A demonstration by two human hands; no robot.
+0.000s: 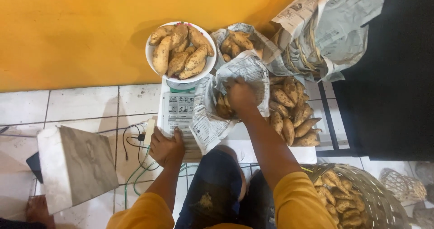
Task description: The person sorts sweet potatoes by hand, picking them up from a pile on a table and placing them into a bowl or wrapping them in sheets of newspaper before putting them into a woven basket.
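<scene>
Head view, looking straight down over blue-trousered knees and yellow sleeves. Right hand [240, 94] reaches into a crumpled sheet of grey newspaper [244, 68] that half-wraps a small heap of brown sweet potatoes [222, 107]; its fingers curl down among the tubers, but the paper fold and the back of the hand hide the tips, so whether they actually grip one cannot be told. Left hand [166, 146] lies flat, fingers spread and released, pressing on a printed white paper sheet [177, 109] spread on the tiled floor [81, 104]. Just beyond that sheet sits a round white bowl [151, 52] piled with sweet potatoes, hard against the yellow wall [68, 30]. A second newspaper bundle of tubers [237, 41] lies beside the bowl. Right of the forearm, a loose pile of sweet potatoes [291, 113] rests on a white surface, partly covered by the arm. A woven basket [384, 202] with more tubers is cut off at the lower right edge. A grey-white stone slab [77, 163] stands lower left; green and black cables [135, 165] run under it, ends hidden.
</scene>
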